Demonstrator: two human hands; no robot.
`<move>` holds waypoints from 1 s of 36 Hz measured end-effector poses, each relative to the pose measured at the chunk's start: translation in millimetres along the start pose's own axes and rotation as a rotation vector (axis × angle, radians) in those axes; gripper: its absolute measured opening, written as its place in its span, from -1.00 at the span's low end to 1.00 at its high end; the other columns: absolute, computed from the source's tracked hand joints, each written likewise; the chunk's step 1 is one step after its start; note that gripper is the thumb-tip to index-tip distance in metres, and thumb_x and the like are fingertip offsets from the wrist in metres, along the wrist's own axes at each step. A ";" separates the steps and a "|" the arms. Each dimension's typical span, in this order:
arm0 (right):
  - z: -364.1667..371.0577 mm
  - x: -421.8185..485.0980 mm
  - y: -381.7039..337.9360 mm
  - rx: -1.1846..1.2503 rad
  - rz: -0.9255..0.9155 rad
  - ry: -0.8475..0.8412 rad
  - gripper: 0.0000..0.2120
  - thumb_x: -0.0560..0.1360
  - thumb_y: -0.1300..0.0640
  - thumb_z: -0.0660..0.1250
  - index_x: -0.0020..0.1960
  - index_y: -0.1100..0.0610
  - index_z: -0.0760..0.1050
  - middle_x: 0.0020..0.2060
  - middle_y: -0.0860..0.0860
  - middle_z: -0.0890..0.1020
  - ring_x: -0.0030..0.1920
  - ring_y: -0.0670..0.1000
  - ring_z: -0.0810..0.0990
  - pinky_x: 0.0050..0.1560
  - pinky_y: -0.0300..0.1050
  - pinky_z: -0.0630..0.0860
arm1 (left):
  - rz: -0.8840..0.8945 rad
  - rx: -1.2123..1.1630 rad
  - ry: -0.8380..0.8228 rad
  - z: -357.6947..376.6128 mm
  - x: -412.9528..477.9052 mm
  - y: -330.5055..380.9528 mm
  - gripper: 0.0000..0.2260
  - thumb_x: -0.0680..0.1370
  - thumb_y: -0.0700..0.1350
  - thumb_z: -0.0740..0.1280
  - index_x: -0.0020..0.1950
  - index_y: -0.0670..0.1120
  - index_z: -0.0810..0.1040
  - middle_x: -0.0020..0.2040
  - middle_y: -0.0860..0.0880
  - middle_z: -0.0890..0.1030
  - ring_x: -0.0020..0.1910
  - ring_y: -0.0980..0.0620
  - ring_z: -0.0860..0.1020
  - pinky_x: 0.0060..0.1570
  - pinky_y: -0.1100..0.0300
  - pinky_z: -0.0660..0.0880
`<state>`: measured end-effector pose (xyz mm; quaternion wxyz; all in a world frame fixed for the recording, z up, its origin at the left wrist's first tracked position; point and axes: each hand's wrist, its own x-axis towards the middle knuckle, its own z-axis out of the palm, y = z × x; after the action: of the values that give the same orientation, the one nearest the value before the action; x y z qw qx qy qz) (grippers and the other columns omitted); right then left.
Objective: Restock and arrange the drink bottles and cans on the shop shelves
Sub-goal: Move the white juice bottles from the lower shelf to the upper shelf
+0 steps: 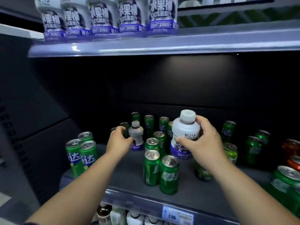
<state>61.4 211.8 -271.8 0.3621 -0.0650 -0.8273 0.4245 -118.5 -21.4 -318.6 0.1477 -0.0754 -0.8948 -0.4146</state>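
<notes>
Right hand [201,143] wrapped round a purple-label bottle [185,130], cap up, apparently raised above the green cans [168,174]. Left hand [119,140] curled against the left side of a second bottle [136,135], which stands upright far back on the middle shelf [126,172]. The thumb touches it (full grip or not, cannot tell). Matching row [103,18] stands overhead, up and left of both hands. The left looks nearer.

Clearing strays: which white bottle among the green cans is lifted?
The right hand's bottle, held above the cans; the left hand's bottle stands on the shelf.
</notes>
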 end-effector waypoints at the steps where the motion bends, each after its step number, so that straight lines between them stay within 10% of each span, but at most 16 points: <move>1: 7.1 5.0 -4.5 0.001 0.000 -0.005 -0.34 0.19 -0.04 0.62 0.21 -0.24 0.42 0.09 -0.16 0.59 0.12 -0.06 0.57 0.12 -0.01 0.53 | 0.004 0.011 -0.018 4.0 7.4 -2.2 -0.55 0.45 -0.04 0.44 0.30 -0.06 0.44 0.19 -0.10 0.55 0.00 -0.04 0.55 -0.05 0.09 0.51; 14: 58.4 26.5 14.6 -0.074 0.165 -0.068 -0.33 0.24 0.13 0.65 0.18 -0.22 0.38 0.07 -0.13 0.58 0.02 -0.15 0.57 -0.03 -0.16 0.47 | -0.008 -0.084 -0.161 73.1 60.3 -32.3 -0.19 0.33 0.01 0.56 0.48 -0.03 0.25 0.29 -0.17 0.48 0.18 -0.24 0.53 0.15 -0.03 0.51; 36: 63.3 9.2 12.2 -0.073 0.202 0.046 -0.34 0.11 -0.10 0.60 0.16 -0.27 0.45 0.09 -0.12 0.61 0.08 -0.06 0.61 0.13 0.08 0.58 | 0.139 -0.133 -0.071 74.5 68.4 -40.2 -0.57 0.37 -0.09 0.51 0.18 -0.13 0.49 0.15 -0.21 0.51 0.00 -0.23 0.55 -0.01 0.00 0.51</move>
<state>10.8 181.8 -299.9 0.3338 -0.1708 -0.8231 0.4265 -208.5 10.4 -370.8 0.1389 -0.1615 -0.8625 -0.4591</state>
